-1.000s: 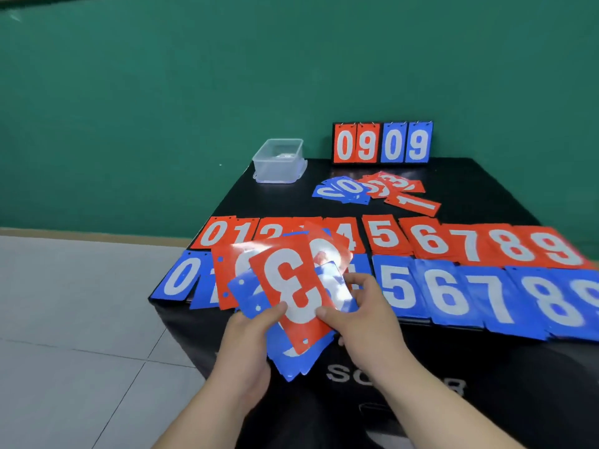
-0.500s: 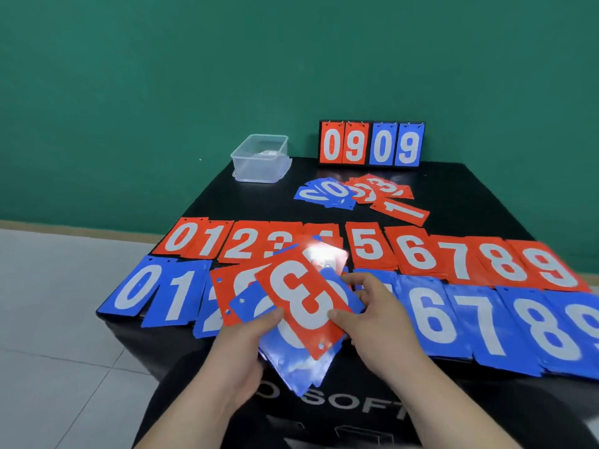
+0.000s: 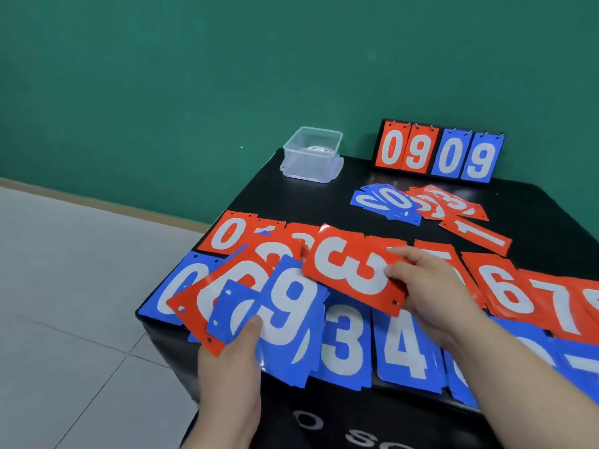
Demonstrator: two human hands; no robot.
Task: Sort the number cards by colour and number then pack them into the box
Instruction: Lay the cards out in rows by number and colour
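Now, step: you are still sorting, with no packing begun; one card is on its way to its place.
Right hand [image 3: 431, 296]: it pinches the red 3 [image 3: 353, 270] by one end, thumb below and fingers on top, and holds it tilted over the red row [image 3: 505, 286].
Left hand [image 3: 233, 361]: it grips a fan [image 3: 207, 306] of mixed red and blue cards, with the thumb pressing on the blue 9 [image 3: 288, 306] on top.
Rows: the red row lies farther from you and the blue row [image 3: 405, 345] nearer, both on the table [image 3: 291, 196].
Box [image 3: 312, 155]: it sits at the far left corner, well apart from your hands; I cannot tell what is in it.
Others: a loose pile [image 3: 418, 205] of cards lies in front of the scoreboard [image 3: 437, 153].
Next move: my judgement is that you should lay the red 3 on the red row past the 2, which the card hides. Set it flat without pushing its neighbours.
Change: half a second ago the red 3 lay on top of the fan between both hands. It has since come off, which has bared the blue 9.
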